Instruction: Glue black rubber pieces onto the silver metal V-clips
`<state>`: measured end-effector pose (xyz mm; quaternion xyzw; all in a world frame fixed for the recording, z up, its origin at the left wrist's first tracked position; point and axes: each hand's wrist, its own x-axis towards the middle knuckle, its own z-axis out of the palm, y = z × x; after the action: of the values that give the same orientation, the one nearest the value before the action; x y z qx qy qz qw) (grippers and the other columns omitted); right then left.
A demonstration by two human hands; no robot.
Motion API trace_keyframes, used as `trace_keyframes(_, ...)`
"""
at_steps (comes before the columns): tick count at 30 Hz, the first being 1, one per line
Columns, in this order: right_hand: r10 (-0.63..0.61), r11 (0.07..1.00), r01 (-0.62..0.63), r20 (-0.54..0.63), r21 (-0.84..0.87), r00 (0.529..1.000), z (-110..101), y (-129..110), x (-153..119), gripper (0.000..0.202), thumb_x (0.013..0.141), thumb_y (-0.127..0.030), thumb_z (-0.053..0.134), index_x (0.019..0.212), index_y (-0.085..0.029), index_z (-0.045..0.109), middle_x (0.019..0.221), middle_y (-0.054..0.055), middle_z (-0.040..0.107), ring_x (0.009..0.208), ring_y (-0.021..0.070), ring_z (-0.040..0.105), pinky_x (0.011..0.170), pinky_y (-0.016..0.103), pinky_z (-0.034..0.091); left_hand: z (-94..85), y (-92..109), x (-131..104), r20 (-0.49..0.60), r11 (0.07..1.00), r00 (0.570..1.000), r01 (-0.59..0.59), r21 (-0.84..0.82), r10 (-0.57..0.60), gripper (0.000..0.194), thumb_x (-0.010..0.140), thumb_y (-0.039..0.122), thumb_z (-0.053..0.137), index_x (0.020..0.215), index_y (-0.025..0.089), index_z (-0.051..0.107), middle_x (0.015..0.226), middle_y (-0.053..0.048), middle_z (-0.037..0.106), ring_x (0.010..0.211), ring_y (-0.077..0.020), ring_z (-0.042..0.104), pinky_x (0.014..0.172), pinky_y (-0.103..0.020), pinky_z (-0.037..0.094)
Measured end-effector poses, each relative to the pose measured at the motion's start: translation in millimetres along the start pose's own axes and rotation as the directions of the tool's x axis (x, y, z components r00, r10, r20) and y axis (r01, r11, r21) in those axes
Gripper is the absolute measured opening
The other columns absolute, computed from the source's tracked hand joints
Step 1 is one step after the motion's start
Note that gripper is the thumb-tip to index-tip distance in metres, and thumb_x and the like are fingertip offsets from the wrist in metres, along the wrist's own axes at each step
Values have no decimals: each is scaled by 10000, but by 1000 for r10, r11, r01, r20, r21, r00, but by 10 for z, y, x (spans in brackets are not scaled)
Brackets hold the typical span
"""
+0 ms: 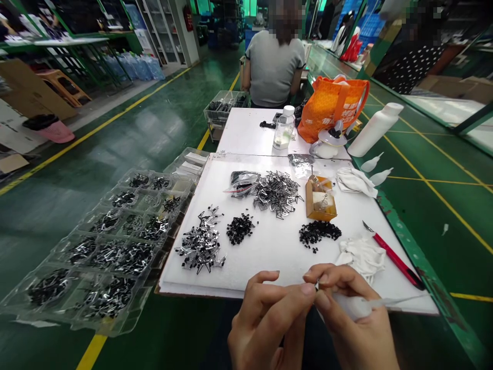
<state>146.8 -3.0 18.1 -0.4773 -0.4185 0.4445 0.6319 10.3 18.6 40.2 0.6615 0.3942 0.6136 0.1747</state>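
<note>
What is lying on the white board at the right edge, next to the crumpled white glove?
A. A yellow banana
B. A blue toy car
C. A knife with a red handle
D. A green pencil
C. A knife with a red handle lies at a slant on the right side of the white board, just right of the crumpled white glove.

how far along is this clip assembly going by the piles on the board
Done: clear trays at the left hold many assembled pieces. In hand: left hand and right hand pinch one tiny part together. Left: loose metal clips and black bits remain heaped on the white board, so plenty remains.
</note>
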Motion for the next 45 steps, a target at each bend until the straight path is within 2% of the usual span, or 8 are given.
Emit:
trace_keyframes(6,-65,994,57,-88,-88,994,96,-77,29,111,871,-254,853,915,-307,767,918,18,789,739,144,744,669,188,616,-22,5,-26,15,991,996,95,-93,-94,425,824,-90,726,1118,211,788,846,54,778,698,-76,726,992,-226,613)
trace_keyframes(10,-138,978,113,-139,-175,981,183,-119,16,121,881,-329,857,975,-326,781,780,-19,764,572,93,651,661,167,600,5,35,-99,-7,905,925,369,-211,-379,411,876,13,768,1120,339,825,916,60,803,898,-100,758,906,-151,602)
trace_keyframes(17,-226,853,79,-230,-516,946,-162,181,315,347,954,-551,723,1125,-254,774,956,73,787,658,162,655,540,252,506,41,69,44,154,299,435,797,-525,-887,377,657,423,1026,945,242,865,782,18,716,723,-168,809,739,-206,662)
trace_keyframes(19,-273,817,42,-322,-575,906,-383,269,644,441,1012,-559,615,1223,-194,746,1006,102,760,647,160,602,565,290,484,26,52,101,172,227,375,802,-552,-911,454,594,453,1051,947,238,863,772,31,696,739,-177,823,753,-209,666)
trace_keyframes(25,-273,680,98,-126,-727,954,-707,260,1467,415,842,-599,781,988,-213,826,880,65,749,815,244,648,820,394,495,-20,23,122,144,230,373,786,-574,-916,449,599,433,1054,960,241,868,773,39,686,739,-171,821,760,-208,664)
trace_keyframes(31,-369,596,162,-89,-787,925,-638,177,1487,417,881,-632,727,793,-226,758,845,82,769,816,277,662,889,437,434,-54,-4,102,108,280,408,771,-572,-906,454,604,455,1051,964,244,872,791,24,694,743,-146,794,756,-186,656)
trace_keyframes(37,-578,708,240,-351,-664,737,-410,-132,971,290,999,-491,669,928,-217,728,869,64,679,703,204,547,716,379,419,-39,-36,6,45,405,492,761,-507,-869,411,703,496,994,1004,246,868,818,2,710,778,-152,779,772,-198,657)
trace_keyframes(45,-262,965,244,-258,-99,930,-80,-415,345,198,988,-385,738,832,-264,746,682,21,532,581,158,412,418,283,275,-4,10,-14,46,496,583,728,-473,-811,268,777,415,959,979,262,873,813,11,673,798,-157,752,806,-237,647)
